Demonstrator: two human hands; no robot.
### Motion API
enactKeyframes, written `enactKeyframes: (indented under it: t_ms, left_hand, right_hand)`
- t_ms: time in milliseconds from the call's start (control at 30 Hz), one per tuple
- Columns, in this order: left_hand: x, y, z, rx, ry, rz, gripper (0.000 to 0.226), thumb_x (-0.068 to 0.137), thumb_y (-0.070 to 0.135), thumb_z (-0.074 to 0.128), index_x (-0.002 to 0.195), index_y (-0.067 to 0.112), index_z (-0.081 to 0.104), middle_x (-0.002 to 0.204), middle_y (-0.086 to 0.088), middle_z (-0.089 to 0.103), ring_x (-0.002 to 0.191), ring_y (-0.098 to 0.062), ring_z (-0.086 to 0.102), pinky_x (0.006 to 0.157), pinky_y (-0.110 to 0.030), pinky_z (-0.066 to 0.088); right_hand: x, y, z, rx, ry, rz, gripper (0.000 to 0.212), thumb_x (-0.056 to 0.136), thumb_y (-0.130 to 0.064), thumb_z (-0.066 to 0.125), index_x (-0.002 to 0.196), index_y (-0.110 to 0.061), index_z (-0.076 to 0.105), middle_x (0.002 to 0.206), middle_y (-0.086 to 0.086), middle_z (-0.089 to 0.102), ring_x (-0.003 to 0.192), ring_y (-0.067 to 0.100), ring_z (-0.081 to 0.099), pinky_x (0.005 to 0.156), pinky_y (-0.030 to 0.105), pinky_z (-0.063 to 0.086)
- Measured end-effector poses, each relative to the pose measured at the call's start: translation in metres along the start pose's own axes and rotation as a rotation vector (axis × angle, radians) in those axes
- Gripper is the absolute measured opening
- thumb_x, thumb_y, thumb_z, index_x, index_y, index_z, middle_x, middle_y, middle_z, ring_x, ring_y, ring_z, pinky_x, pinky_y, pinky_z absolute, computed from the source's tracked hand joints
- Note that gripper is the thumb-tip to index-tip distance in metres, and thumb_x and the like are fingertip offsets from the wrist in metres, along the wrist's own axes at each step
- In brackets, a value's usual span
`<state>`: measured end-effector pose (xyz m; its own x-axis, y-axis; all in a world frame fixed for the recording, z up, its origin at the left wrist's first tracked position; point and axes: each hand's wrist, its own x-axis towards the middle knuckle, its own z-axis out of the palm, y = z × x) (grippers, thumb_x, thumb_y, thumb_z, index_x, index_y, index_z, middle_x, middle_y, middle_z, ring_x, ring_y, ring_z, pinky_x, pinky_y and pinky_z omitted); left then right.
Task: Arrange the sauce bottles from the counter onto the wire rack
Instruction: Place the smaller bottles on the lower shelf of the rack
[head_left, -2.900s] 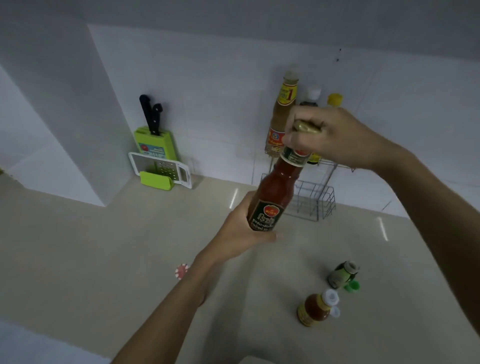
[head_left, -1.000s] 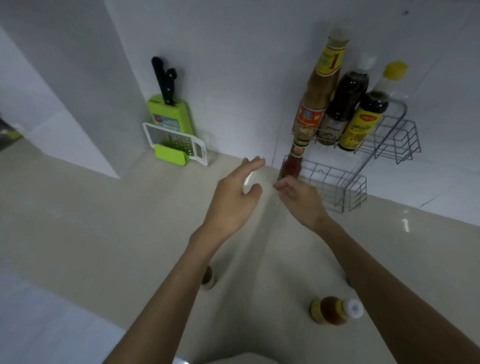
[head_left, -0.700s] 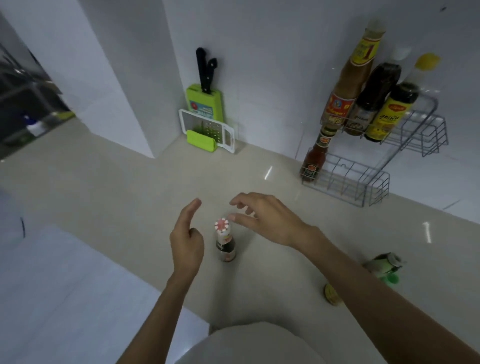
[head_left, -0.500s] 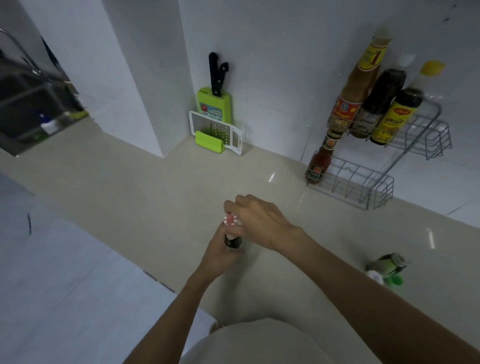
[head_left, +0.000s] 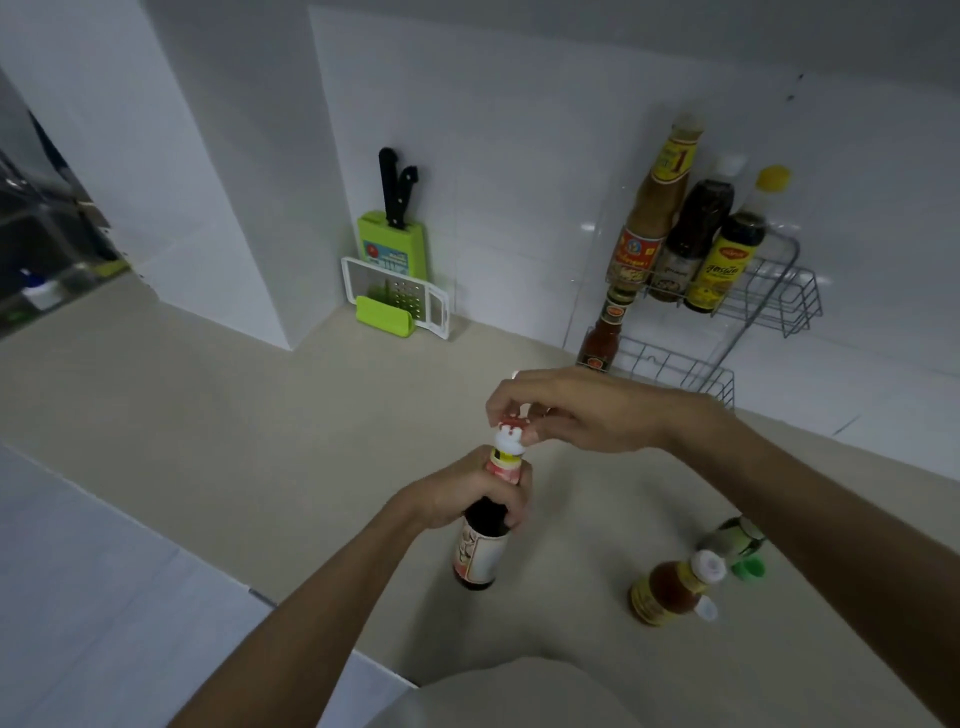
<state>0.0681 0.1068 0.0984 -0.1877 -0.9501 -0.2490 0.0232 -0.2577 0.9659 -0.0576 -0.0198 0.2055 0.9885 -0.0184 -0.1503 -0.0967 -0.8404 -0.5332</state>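
Bottle (head_left: 480, 545): dark sauce, red/white label and cap; L hand (head_left: 467, 493) grips neck, R hand (head_left: 576, 410) pinches cap.

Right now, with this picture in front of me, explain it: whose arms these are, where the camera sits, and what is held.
There is no machine here. The camera is worn on a person's head and looks down at their own bare arms over a beige counter. The left hand grips the neck of a dark sauce bottle, while the right hand pinches its red-and-white cap. Two smaller bottles wait on the counter: an amber one and a green one. Against the wall, a wire rack already holds three tall bottles on its upper tier and a red sauce bottle on its lower tier. A green knife block stands in the corner.
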Motion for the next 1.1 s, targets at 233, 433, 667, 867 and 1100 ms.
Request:
enactKeyframes:
  t_ms: [233,433,667,867,1100]
  left_hand:
    - [0.013,0.034,0.010,-0.012,-0.275,-0.028,0.014,0.057,0.005,0.065,0.059,0.003,0.051,0.049,-0.006,0.056,0.051,-0.021,0.057,0.063,-0.027,0.049]
    - [0.017,0.037,0.015,0.025,-0.179,-0.020,0.016,0.051,0.004,0.065,0.050,0.003,0.049,0.049,-0.011,0.053,0.048,-0.022,0.053,0.059,-0.027,0.047]
    - [0.018,0.045,0.032,0.017,-0.065,0.026,0.012,0.054,-0.003,0.061,0.048,0.002,0.051,0.050,-0.013,0.053,0.051,-0.027,0.053,0.059,-0.027,0.047]
    - [0.038,0.018,0.051,0.416,0.729,-0.170,0.014,0.062,0.027,0.065,0.057,0.014,0.063,0.058,-0.004,0.070,0.055,-0.021,0.065,0.061,-0.035,0.055]
    - [0.046,0.016,0.054,0.563,0.693,-0.057,0.017,0.077,0.030,0.067,0.068,0.023,0.054,0.067,0.002,0.064,0.069,-0.022,0.064,0.058,-0.029,0.047]
  right_hand:
    - [-0.038,-0.012,-0.025,-0.187,0.029,-0.008,0.017,0.098,-0.034,0.048,0.114,-0.027,0.043,0.091,-0.004,0.058,0.081,0.012,0.054,0.069,0.032,0.049]
    - [-0.043,-0.021,-0.016,-0.642,0.055,-0.032,0.023,0.102,-0.044,0.024,0.113,-0.025,0.030,0.083,-0.004,0.051,0.072,0.016,0.046,0.060,0.034,0.043]
    - [-0.024,-0.011,0.002,-0.739,0.313,0.030,0.047,0.095,-0.043,0.010,0.075,-0.017,0.044,0.056,0.004,0.058,0.046,0.027,0.049,0.045,0.029,0.030]
    - [-0.011,-0.014,0.030,-0.866,0.200,0.532,0.027,0.096,-0.020,0.044,0.122,-0.012,0.048,0.105,0.009,0.063,0.091,0.034,0.062,0.061,0.034,0.038]
    - [-0.019,0.016,0.035,-0.043,0.518,0.575,0.031,0.090,-0.033,0.053,0.080,-0.004,0.055,0.067,0.005,0.054,0.067,0.026,0.056,0.057,0.032,0.041]
